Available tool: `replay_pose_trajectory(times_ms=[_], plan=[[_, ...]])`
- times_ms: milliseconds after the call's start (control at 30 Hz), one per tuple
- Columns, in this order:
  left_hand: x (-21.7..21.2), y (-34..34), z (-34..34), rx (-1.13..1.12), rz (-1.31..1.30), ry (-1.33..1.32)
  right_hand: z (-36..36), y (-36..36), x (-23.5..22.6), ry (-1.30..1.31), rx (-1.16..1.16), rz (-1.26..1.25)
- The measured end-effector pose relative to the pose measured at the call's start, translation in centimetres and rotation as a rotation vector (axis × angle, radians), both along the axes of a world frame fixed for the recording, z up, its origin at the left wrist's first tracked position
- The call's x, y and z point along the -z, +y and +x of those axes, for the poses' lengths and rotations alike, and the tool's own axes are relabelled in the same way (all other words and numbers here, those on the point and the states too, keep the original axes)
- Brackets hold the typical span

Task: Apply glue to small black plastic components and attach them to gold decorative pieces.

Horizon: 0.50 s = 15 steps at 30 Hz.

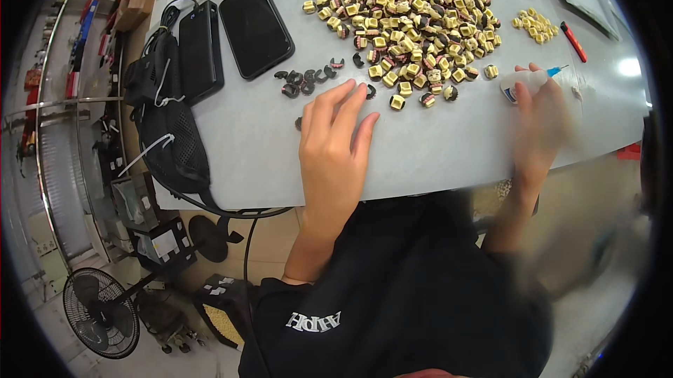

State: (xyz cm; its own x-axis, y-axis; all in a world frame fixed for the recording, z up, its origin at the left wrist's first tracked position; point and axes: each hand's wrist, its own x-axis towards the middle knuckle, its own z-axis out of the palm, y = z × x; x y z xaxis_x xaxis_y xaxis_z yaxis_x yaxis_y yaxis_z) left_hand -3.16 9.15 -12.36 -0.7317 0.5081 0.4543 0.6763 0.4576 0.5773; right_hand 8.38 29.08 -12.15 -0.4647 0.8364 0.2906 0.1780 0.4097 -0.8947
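Head view: left hand [335, 141] flat, fingers spread, empty, below parts pile [410, 17]; right hand [540, 126] blurred, gripping glue bottle [524, 84] right of pile. Gluing step likely; next needs part picked.

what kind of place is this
Probably a small assembly workshop: a big pile of small cream-and-dark parts on a grey worktable, a small glue bottle in the right hand, and metal shelving alongside.

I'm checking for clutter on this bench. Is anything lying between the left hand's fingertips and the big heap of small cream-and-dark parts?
Little: beyond the left hand only one loose dark ring piece lies by the fingertips, then bare table up to the heap. The dark ring cluster sits off to the left.
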Motion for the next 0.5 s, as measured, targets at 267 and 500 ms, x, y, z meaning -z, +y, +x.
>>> replay_pose_trajectory(times_ms=[267, 500], plan=[[-0.1, 1.3, -0.6, 0.035, -0.023, -0.125, 0.2, -0.1, -0.1, 0.072, -0.052, -0.066], [-0.6, -0.1, 0.2, 0.062, -0.003, -0.194, 0.3, 0.0, -0.4, 0.040, -0.084, -0.057]])
